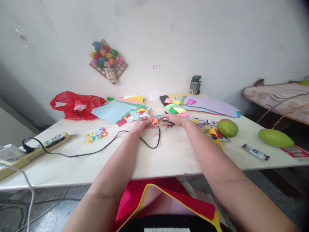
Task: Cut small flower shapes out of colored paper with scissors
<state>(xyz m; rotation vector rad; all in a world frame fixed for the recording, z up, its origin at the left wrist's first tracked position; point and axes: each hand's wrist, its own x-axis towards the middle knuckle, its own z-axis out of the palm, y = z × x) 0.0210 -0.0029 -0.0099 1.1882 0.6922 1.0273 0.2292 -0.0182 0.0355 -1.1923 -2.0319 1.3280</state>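
Over the middle of the white table (159, 161), my left hand (142, 125) pinches a small orange piece of paper (154, 120). My right hand (178, 120) grips black-handled scissors (171, 122), whose blades point left toward that paper. Whether the blades touch it is too small to tell. Just beyond my left hand lie coloured paper cutouts (129, 117). Left of it on the table are small finished paper flowers (89, 138). Soft, brightly coloured packets (179, 110) rest behind my right hand, and paper scraps (213, 132) lie to its right.
A black cable (96, 152) loops across the table from a power strip (51, 141) to near my hands. Stacked paper sheets (212, 104) and a red plastic bag (79, 104) stand behind. Two green fruits (227, 128), a tube (255, 151) and a dark bottle (195, 85) are on the right.
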